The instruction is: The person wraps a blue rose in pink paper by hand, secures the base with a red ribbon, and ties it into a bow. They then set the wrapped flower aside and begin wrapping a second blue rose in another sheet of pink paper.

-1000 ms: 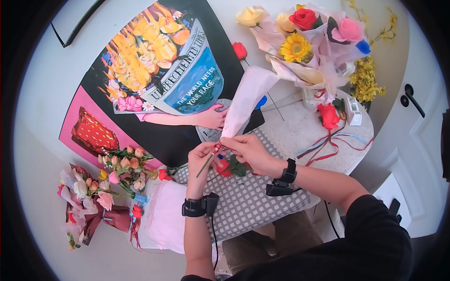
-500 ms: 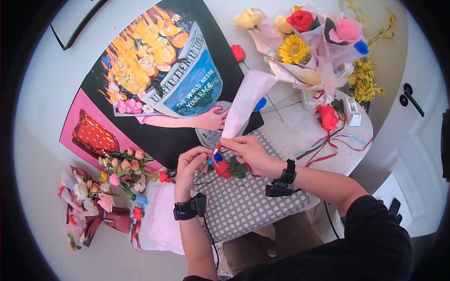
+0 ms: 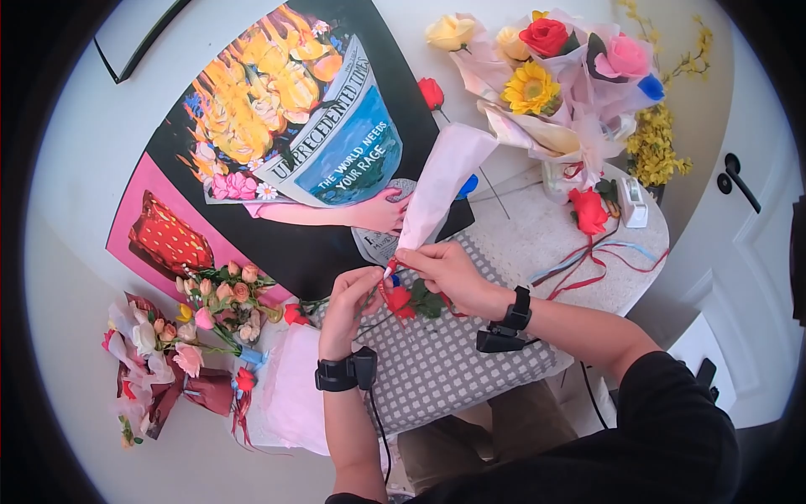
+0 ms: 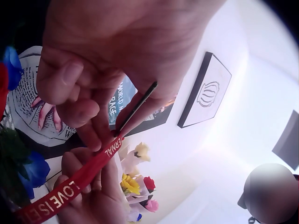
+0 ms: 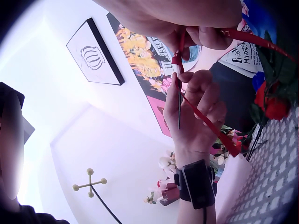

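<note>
Pale pink wrapping paper point(image 3: 445, 172) forms a narrow cone above both hands, gathered at its lower end. There my right hand point(image 3: 449, 270) pinches the gathered neck between thumb and fingers. My left hand point(image 3: 348, 304) is just below, its fingertips pinching a red ribbon point(image 4: 70, 190) beside the neck. Gold lettering with "LOVE IS" runs along the ribbon, which winds round the neck and trails down in the right wrist view. A thin dark stem point(image 5: 179, 112) sticks out below the wrap, past the left fingers. The flower inside the cone is hidden.
Beneath the hands, a red rose point(image 3: 401, 304) with leaves lies on a grey checked cloth point(image 3: 453, 370). Pink sheets point(image 3: 298, 391) lie at left. A wrapped bouquet point(image 3: 537, 109), ribbons point(image 3: 588, 265) and a tape dispenser point(image 3: 632, 202) stand at right. A large painting point(image 3: 302, 126) leans behind.
My left hand moved down and left off the neck, drawing the ribbon, then slightly back up towards it. My right hand and the cone stay nearly still.
</note>
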Tool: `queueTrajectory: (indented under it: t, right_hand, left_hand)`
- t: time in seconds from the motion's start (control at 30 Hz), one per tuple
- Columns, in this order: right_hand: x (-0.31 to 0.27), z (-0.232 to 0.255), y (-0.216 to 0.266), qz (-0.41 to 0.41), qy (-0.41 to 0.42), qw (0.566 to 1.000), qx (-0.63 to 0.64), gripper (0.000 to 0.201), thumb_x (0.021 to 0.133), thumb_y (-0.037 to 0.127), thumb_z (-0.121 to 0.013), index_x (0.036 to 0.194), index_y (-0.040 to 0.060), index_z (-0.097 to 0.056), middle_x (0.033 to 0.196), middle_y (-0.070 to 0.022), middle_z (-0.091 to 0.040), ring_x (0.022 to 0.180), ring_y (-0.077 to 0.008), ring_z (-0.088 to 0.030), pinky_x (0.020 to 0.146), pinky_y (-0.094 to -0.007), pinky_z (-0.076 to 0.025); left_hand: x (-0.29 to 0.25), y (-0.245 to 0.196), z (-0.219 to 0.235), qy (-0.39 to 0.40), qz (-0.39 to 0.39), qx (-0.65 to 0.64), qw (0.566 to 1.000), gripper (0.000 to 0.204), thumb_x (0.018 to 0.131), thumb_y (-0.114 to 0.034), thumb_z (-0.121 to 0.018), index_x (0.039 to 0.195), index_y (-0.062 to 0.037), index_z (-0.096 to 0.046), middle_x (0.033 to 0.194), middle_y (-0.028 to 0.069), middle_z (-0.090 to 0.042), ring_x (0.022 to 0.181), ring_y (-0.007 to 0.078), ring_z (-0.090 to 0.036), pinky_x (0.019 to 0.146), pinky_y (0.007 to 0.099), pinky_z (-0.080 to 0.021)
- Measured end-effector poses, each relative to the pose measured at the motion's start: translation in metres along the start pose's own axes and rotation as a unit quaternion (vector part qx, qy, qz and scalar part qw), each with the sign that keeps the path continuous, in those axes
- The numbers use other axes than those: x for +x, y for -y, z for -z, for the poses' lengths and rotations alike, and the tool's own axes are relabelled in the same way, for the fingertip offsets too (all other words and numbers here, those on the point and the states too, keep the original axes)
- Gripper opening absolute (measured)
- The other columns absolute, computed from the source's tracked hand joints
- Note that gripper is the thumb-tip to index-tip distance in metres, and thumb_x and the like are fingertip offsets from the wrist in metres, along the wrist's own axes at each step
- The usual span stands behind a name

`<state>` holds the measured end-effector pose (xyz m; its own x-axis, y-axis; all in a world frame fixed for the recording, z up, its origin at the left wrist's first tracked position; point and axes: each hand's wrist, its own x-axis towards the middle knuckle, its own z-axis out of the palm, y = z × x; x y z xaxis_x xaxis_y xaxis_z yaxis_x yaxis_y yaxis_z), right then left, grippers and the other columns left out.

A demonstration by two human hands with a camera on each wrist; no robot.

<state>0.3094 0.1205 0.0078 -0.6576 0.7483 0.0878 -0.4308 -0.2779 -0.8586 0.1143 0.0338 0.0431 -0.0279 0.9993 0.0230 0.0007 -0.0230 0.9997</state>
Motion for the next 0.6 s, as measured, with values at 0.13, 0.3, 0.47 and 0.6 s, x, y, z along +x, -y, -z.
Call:
queueTrajectory:
  t: [0.13,0.3,0.47,0.6]
  right_hand:
    - [-0.001,0.001,0.001,-0.001,0.011,1.0,-0.018,0.029,0.1,0.027,-0.069,0.101,-0.0011,-0.077,0.073,0.0057,-0.062,0.057,0.0015,-0.042,0.048,-0.0208,-0.028]
    - [-0.003,-0.001,0.001,0.042,-0.011,0.996,-0.071,0.032,0.099,0.026,-0.07,0.102,-0.0053,-0.078,0.083,0.001,-0.07,0.079,-0.0022,-0.056,0.067,-0.0227,-0.045]
    - [0.003,0.001,-0.009,0.09,-0.023,0.988,-0.12,0.032,0.099,0.026,-0.07,0.099,-0.0056,-0.078,0.077,0.0017,-0.068,0.072,-0.0018,-0.053,0.062,-0.0233,-0.042]
    - [0.003,0.004,-0.013,0.1,-0.015,0.979,-0.175,0.033,0.098,0.026,-0.07,0.096,-0.0058,-0.078,0.072,0.0014,-0.067,0.067,-0.0016,-0.051,0.058,-0.024,-0.04]
  left_hand:
    - [0.002,0.001,-0.004,-0.028,0.006,-0.013,1.0,0.024,0.099,-0.021,-0.063,0.091,0.0004,-0.072,0.077,0.0004,-0.066,0.054,0.0024,-0.043,0.047,0.022,-0.027]
    - [0.007,0.01,-0.002,-0.055,-0.045,0.069,0.995,0.021,0.1,-0.02,-0.063,0.092,-0.002,-0.07,0.073,-0.0012,-0.064,0.054,0.002,-0.046,0.046,0.0198,-0.026]
    - [0.004,0.003,-0.004,-0.071,-0.083,0.133,0.985,0.02,0.1,-0.018,-0.064,0.088,-0.0027,-0.071,0.075,-0.0025,-0.064,0.055,0.0012,-0.046,0.048,0.0196,-0.027]
    - [0.004,0.0,-0.007,-0.117,-0.165,0.166,0.965,0.018,0.1,-0.01,-0.065,0.085,-0.0005,-0.069,0.075,-0.0046,-0.06,0.058,0.0006,-0.045,0.052,0.0205,-0.029]
